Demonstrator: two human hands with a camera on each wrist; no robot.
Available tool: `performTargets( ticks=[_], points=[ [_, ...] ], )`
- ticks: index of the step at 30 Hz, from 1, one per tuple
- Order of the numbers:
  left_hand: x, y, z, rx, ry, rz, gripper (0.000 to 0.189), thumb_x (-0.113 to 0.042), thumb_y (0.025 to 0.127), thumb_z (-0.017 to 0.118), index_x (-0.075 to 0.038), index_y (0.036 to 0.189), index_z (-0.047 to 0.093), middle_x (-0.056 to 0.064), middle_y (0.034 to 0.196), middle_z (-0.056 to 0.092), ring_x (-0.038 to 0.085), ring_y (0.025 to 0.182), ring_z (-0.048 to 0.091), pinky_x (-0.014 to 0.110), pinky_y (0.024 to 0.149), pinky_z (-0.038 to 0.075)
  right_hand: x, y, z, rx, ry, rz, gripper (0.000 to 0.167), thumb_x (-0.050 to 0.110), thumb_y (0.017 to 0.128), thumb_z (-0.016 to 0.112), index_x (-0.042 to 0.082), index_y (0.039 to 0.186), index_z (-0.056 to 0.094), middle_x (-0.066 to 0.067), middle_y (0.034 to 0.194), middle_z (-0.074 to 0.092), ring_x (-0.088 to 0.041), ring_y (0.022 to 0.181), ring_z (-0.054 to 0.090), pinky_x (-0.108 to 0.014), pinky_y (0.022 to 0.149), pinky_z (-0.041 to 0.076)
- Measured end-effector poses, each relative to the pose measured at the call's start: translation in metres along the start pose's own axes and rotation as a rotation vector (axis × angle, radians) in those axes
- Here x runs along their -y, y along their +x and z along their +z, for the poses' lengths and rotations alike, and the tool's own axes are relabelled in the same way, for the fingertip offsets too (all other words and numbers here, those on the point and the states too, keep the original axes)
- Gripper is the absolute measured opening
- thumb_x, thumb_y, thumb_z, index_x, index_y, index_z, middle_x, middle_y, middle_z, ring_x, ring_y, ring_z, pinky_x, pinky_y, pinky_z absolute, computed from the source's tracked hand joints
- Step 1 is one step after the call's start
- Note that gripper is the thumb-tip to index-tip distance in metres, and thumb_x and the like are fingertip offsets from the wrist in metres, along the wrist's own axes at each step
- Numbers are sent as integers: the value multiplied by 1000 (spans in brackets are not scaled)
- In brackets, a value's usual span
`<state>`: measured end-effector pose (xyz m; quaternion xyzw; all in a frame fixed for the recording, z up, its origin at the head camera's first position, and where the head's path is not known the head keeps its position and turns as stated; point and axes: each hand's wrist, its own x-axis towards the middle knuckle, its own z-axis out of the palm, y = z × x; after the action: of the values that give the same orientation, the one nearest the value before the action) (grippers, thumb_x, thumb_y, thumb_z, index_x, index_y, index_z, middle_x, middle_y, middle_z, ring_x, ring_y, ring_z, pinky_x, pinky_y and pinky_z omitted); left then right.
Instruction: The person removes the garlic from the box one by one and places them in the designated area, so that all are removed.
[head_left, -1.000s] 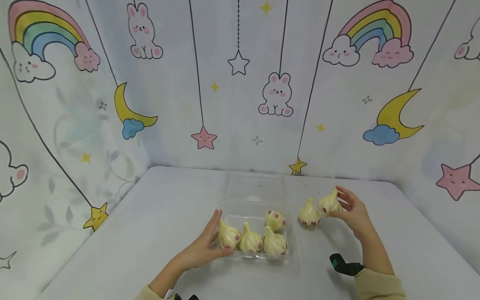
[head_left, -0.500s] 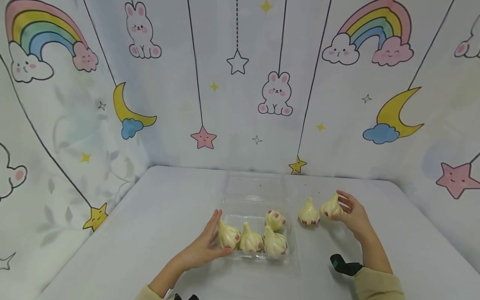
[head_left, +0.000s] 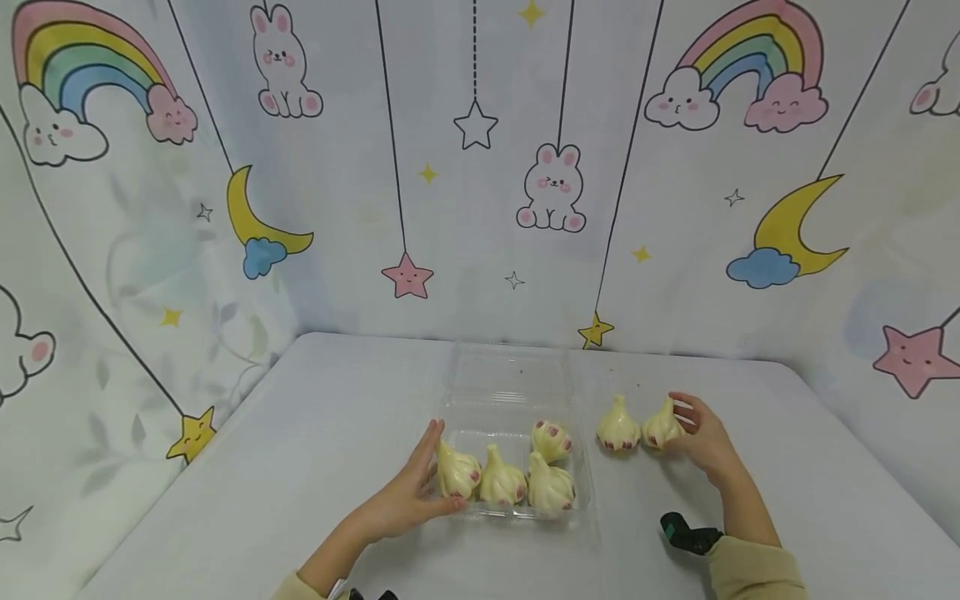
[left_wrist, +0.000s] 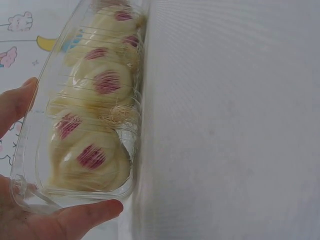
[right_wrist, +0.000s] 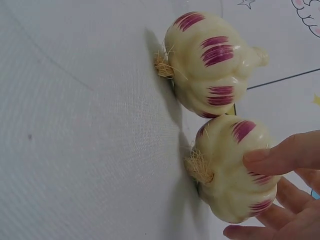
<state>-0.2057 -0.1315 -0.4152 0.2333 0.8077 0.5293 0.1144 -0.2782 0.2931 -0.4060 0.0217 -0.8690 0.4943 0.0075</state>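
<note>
A clear hinged plastic container (head_left: 517,514) lies with its lid (head_left: 510,371) folded back, holding several garlic bulbs (head_left: 502,479) with purple-streaked bases and straw-like roots. Around the container's left end, my left hand (head_left: 405,490) grips with the thumb along the front corner and the fingers up the side. To the right of it, my right hand (head_left: 705,433) holds another garlic bulb (right_wrist: 237,175) low at the table, thumb on one side and fingers on the other. Right beside that one, a garlic bulb (right_wrist: 210,65) stands on its base, neck up.
Under everything is a white-covered table (head_left: 337,392). A patterned cloth backdrop (head_left: 480,208) with rainbows, bunnies and stars rises along the back and sides. Black wrist camera gear (head_left: 690,533) sits by the right sleeve.
My right hand has lowered its garlic bulb toward the table and brought it close beside the standing one. The left hand and the container have stayed in place.
</note>
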Motion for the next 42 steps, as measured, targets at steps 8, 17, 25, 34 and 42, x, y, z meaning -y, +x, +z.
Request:
performTargets(
  ticks=[8,17,25,34,42],
  points=[
    [0,-2,1,-3,-1,-6,101,-25,84,67,-14,146,-11,19,148,-21,50,130,15,55,103,22,-2,0,1,28,31,6,94,-10,72,67,1,145,9,-39,137,21,-55,125,22,-61,98,28],
    [0,-2,1,-10,3,8,100,-25,84,67,-14,146,-10,21,147,-21,50,130,14,55,103,23,4,-3,0,24,-4,16,94,6,76,73,0,145,10,-39,137,22,-55,123,25,-62,97,29],
    [1,-1,1,-2,3,-3,102,-28,84,67,-15,146,-12,19,147,-22,49,131,10,54,104,22,14,-8,-4,-18,-96,56,92,31,82,69,2,146,9,-36,139,24,-53,122,29,-61,94,34],
    [1,0,1,-2,9,-4,103,-28,83,68,-12,146,-12,20,147,-22,49,131,9,54,103,22,32,-11,-6,-70,-195,95,90,42,85,62,1,145,10,-34,139,24,-51,123,30,-61,92,36],
    [0,0,0,-1,3,-2,103,-27,83,68,-12,146,-13,20,147,-22,48,132,9,54,104,22,52,-18,-3,-125,-221,54,82,41,86,61,0,144,20,-32,138,31,-49,121,34,-58,88,42]
  ],
)
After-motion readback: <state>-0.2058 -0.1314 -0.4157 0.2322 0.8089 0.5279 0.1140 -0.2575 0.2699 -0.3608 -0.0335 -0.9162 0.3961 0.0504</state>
